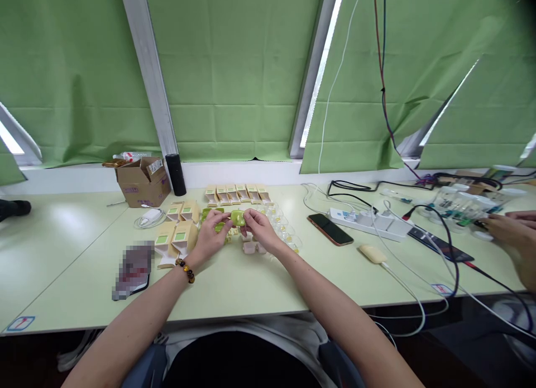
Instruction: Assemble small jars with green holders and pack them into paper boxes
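A small glossy green plastic piece is pinched between both hands above the table; its exact kind is too small to tell. My left hand, with a beaded bracelet at the wrist, grips it from the left. Fingertips of my right hand close on its other side. Behind and under the hands lie more green pieces, partly hidden. To the right of them are several clear plastic pieces with yellowish centres. Pale pinkish square pieces sit just below my right hand.
Small cream boxes stand left of my hands, with a row of more boxes behind. Around are a cardboard box, black cylinder, phone, power strip and trailing cables. Another person's hands work among clear containers at right.
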Demonstrator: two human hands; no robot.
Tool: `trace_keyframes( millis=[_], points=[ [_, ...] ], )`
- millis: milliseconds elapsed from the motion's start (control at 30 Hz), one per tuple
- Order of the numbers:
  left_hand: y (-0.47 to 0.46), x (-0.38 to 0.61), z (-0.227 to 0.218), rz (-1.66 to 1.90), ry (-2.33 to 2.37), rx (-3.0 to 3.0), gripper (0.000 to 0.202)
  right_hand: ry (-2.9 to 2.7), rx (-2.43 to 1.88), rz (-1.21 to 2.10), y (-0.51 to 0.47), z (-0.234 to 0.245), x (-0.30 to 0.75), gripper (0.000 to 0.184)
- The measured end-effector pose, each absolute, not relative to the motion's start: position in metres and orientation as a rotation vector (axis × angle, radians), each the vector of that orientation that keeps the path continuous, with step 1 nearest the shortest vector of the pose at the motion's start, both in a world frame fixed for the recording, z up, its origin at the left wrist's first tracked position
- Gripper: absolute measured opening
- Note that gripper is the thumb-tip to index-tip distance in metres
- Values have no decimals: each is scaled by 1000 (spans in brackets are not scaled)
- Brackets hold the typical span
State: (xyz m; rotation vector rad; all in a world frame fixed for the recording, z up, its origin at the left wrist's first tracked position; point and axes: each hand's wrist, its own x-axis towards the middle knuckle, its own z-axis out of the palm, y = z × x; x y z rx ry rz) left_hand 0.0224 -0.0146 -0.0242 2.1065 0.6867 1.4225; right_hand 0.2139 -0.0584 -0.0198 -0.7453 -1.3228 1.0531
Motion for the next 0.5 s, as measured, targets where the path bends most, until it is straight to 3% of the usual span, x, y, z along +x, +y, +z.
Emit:
trace_keyframes(
  millis=[200, 300, 500],
  points=[
    [-16, 22, -22, 1393, 749, 2140, 44, -1135, -675, 1445, -58, -19, 215, 56],
    [-17, 23, -21, 1360, 713, 2151, 50, -1089, -648, 1505, -60, -17, 217, 52],
    [-22, 27, -16, 1376, 635, 2078, 44, -1092, -698, 1518, -60, -17, 216, 54]
  ],
)
